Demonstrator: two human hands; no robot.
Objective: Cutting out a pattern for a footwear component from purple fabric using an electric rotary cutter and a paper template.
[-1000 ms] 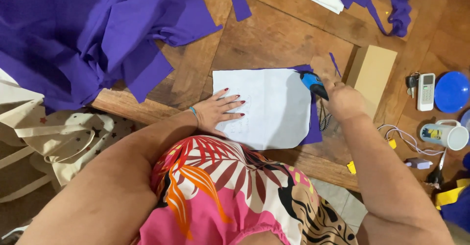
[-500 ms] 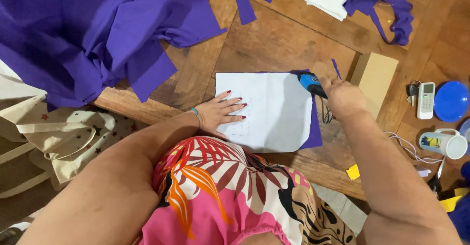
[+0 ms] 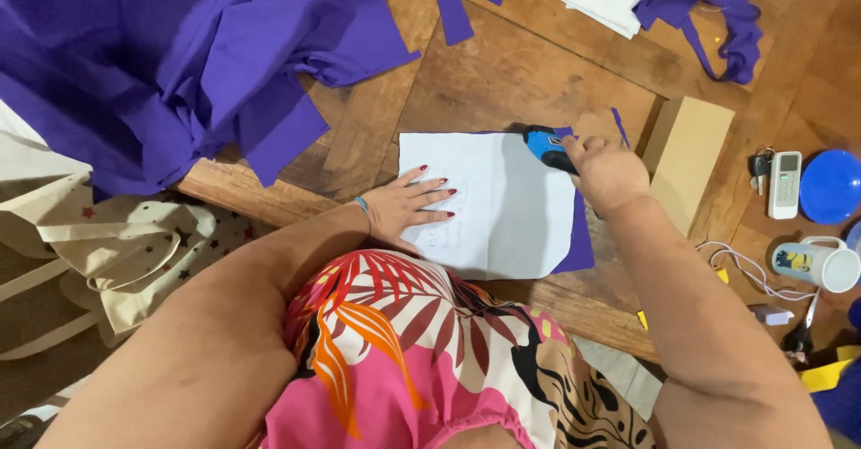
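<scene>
just right hand [image 3: 608, 173] fingers clamped on blue cutter [image 3: 545, 148], left hand [image 3: 408, 209] fingers apart on white paper [image 3: 507, 207]

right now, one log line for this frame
left hand: flat on white paper pattern | right hand: grips blue cutter at pattern's top edge | purple fabric: beneath pattern | wooden table

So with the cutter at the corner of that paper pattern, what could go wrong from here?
The left hand lies flat on the paper pattern, so the blue cutter in the right hand could run toward its fingers. The purple fabric beneath shows only at the edges and may shift unseen, spoiling the cut.
</scene>
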